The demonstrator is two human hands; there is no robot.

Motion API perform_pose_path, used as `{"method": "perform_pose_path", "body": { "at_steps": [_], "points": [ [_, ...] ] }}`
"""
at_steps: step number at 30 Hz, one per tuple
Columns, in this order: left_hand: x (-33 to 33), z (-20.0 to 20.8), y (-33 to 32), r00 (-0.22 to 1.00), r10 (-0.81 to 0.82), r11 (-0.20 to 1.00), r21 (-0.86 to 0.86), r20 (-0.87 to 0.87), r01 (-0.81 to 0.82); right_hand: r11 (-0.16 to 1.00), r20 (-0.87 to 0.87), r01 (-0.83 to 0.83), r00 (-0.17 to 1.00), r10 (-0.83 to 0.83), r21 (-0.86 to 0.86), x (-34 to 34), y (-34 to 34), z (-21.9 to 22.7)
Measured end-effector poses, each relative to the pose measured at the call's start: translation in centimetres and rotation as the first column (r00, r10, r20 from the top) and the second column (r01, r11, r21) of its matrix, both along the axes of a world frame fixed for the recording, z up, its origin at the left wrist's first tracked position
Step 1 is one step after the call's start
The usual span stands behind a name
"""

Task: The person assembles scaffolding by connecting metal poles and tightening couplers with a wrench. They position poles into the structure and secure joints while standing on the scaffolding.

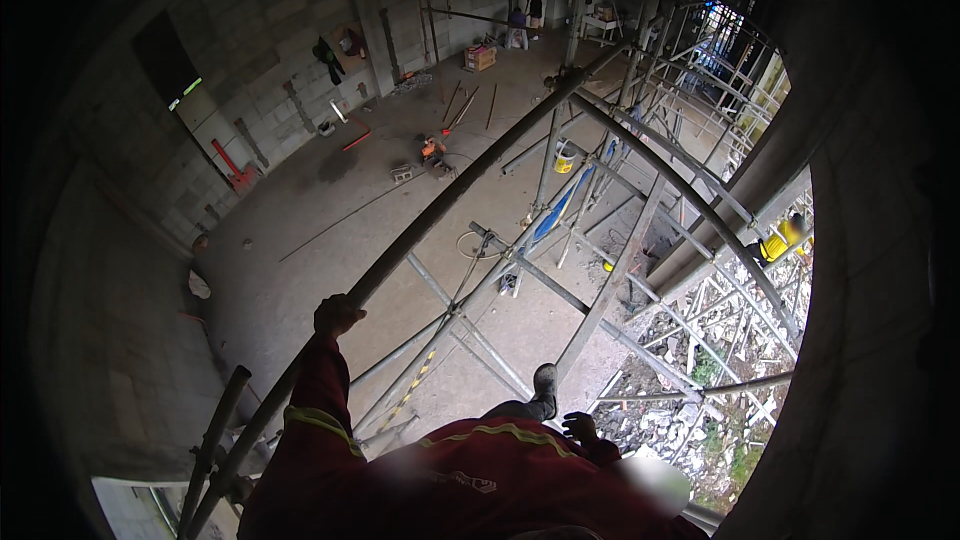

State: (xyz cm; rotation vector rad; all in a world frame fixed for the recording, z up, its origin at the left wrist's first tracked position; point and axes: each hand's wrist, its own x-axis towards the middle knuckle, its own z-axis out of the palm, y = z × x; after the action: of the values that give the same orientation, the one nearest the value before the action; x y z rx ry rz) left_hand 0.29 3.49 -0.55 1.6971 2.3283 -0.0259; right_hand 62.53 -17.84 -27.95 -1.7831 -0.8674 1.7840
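Arm (325, 375) outstretched, the left hand (338, 316) grips a long pipe (430, 220), while the right hand (580, 428) hangs low, whether holding anything I cannot tell.

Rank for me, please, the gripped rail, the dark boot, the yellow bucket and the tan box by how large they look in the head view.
1. Gripped rail
2. Dark boot
3. Yellow bucket and tan box: they look too alike to rank.
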Motion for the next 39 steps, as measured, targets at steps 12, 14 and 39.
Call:
{"method": "perform_pose_path", "body": {
  "at_steps": [12, 14, 39],
  "points": [
    [0.0, 0.4, -0.1, 1.000, 0.007, 1.000, 0.013, 0.000, -0.007, 0.997, -0.083, 0.048, 0.995, -0.053, -0.054, -0.2, 0.0, 0.4],
    [0.0, 0.5, -0.1, 1.000, 0.006, 1.000, 0.017, -0.008, -0.006, 0.995, -0.074, 0.070, 0.994, -0.075, -0.069, -0.3, 0.0, 0.7],
    [-1.9, -3.5, 0.9, 0.993, 0.035, 0.999, 0.034, 0.114, -0.039, 0.983, 0.162, 0.164, 0.975, -0.149, -0.083, -0.6, -2.2, 0.4]
  ]
}}
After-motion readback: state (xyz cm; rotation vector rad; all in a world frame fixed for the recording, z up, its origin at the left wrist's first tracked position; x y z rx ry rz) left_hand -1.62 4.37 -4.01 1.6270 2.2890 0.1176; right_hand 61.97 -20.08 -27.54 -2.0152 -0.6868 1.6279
